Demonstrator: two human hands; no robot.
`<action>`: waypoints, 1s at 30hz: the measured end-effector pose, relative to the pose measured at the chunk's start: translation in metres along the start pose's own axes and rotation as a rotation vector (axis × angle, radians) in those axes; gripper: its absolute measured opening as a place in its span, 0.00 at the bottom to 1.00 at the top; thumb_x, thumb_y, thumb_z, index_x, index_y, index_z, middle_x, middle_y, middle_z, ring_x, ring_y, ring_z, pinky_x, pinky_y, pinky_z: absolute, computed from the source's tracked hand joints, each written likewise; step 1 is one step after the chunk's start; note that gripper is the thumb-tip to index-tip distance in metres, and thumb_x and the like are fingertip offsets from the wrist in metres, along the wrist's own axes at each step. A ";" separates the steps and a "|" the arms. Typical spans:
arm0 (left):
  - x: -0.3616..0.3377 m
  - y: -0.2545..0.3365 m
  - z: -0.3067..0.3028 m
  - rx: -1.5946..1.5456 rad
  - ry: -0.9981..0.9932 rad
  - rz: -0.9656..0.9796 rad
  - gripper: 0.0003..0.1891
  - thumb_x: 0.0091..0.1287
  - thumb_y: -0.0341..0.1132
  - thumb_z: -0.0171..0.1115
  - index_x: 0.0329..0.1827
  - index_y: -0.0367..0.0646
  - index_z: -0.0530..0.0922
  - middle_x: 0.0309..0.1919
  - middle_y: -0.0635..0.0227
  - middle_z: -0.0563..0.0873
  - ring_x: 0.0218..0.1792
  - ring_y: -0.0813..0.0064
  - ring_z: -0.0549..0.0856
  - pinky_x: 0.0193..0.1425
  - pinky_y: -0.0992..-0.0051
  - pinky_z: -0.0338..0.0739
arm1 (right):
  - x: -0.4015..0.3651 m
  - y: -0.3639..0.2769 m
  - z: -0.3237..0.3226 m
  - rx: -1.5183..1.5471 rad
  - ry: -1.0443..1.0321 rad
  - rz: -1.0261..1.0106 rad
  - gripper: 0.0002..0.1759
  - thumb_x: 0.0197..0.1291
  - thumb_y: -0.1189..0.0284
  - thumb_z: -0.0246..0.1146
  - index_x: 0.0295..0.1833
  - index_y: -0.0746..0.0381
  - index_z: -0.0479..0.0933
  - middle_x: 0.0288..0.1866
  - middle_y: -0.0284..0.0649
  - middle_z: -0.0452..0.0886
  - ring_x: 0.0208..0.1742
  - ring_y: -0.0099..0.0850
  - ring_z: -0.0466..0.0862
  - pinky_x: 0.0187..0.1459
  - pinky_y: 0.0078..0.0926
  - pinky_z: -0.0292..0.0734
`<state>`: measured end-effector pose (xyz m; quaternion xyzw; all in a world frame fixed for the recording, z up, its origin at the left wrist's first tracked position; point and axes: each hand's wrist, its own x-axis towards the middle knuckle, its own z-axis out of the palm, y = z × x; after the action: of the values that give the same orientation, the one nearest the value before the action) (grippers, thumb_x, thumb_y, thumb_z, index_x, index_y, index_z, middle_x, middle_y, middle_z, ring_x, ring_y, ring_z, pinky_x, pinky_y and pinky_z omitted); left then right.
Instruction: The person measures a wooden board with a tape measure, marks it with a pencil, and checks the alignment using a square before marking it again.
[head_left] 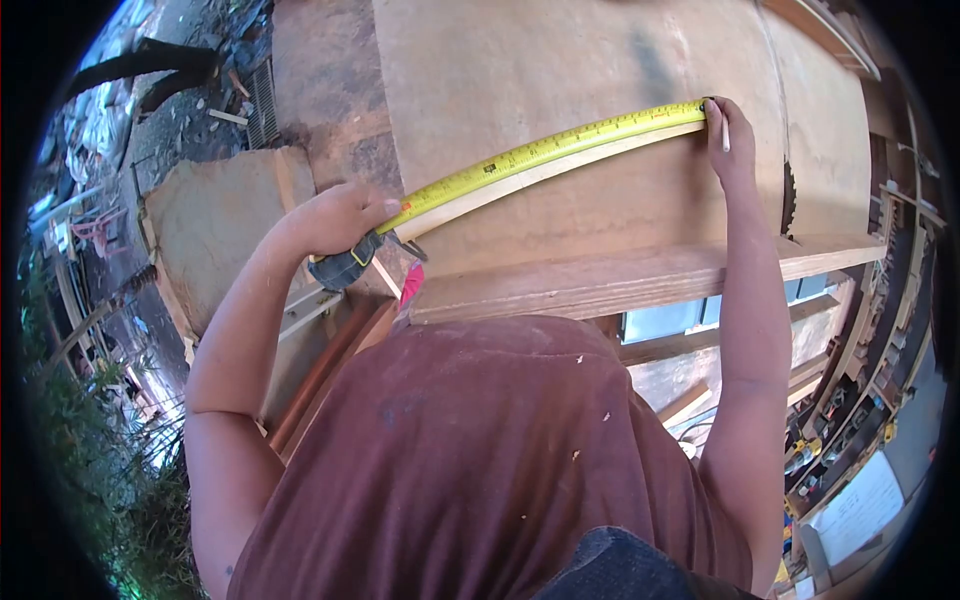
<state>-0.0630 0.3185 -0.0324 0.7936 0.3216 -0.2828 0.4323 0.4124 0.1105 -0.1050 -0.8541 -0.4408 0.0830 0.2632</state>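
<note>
A yellow tape measure [545, 150] runs as a flat, curving band across the centre of the frame, over a smooth pale wooden board [560, 230]; the left hand [335, 218], centre left, has its grip clenched round the dark rubbery case. At upper right, the right hand [730, 155] pins the tape's end, its grip grasping a thin white stick [725, 135].

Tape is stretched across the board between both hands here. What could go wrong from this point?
The right hand pins the end of the tape measure while also holding a white pencil; if it slips, the tape could snap back toward the left hand gripping its case. What looks like a toothed saw blade stands close beside the right forearm, so a sideways move might meet it.
</note>
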 end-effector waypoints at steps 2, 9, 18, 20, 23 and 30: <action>-0.006 0.007 0.001 -0.016 -0.019 -0.068 0.22 0.76 0.50 0.53 0.42 0.37 0.84 0.36 0.45 0.86 0.42 0.46 0.86 0.49 0.54 0.77 | 0.000 0.001 0.003 0.004 0.004 0.018 0.18 0.74 0.62 0.57 0.52 0.67 0.81 0.41 0.53 0.86 0.43 0.46 0.86 0.47 0.38 0.78; -0.013 0.005 0.022 0.038 0.089 -0.088 0.22 0.75 0.49 0.54 0.41 0.36 0.84 0.35 0.43 0.86 0.42 0.44 0.85 0.49 0.53 0.76 | -0.002 0.005 0.011 0.027 0.042 0.033 0.19 0.74 0.60 0.56 0.52 0.64 0.82 0.43 0.53 0.86 0.45 0.48 0.86 0.48 0.39 0.78; -0.020 0.012 0.037 0.057 0.177 -0.129 0.19 0.75 0.43 0.55 0.41 0.34 0.84 0.35 0.42 0.85 0.42 0.45 0.84 0.49 0.54 0.76 | -0.005 -0.001 0.010 0.001 0.035 0.069 0.21 0.76 0.58 0.55 0.52 0.66 0.82 0.41 0.51 0.86 0.43 0.39 0.85 0.48 0.34 0.77; -0.019 0.007 0.038 0.058 0.189 -0.084 0.19 0.74 0.44 0.56 0.40 0.34 0.85 0.35 0.43 0.85 0.42 0.44 0.84 0.48 0.53 0.76 | -0.005 0.001 0.010 -0.009 0.041 0.059 0.21 0.76 0.58 0.55 0.52 0.65 0.82 0.41 0.51 0.86 0.43 0.39 0.85 0.48 0.34 0.77; -0.025 0.014 0.032 0.043 0.146 -0.054 0.18 0.73 0.44 0.57 0.40 0.36 0.85 0.35 0.43 0.85 0.42 0.44 0.83 0.48 0.53 0.76 | -0.006 -0.002 0.010 -0.021 0.046 0.058 0.21 0.76 0.58 0.55 0.52 0.65 0.83 0.41 0.51 0.86 0.42 0.39 0.85 0.48 0.34 0.77; -0.025 0.011 0.045 0.087 0.222 -0.096 0.16 0.71 0.43 0.58 0.40 0.38 0.86 0.35 0.46 0.85 0.41 0.45 0.84 0.47 0.54 0.76 | -0.008 -0.005 0.007 0.045 0.060 0.076 0.21 0.75 0.57 0.57 0.50 0.65 0.84 0.33 0.45 0.85 0.35 0.31 0.82 0.42 0.31 0.76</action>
<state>-0.0779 0.2678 -0.0296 0.8218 0.3923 -0.2273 0.3452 0.4011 0.1088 -0.1091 -0.8661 -0.3981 0.0774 0.2921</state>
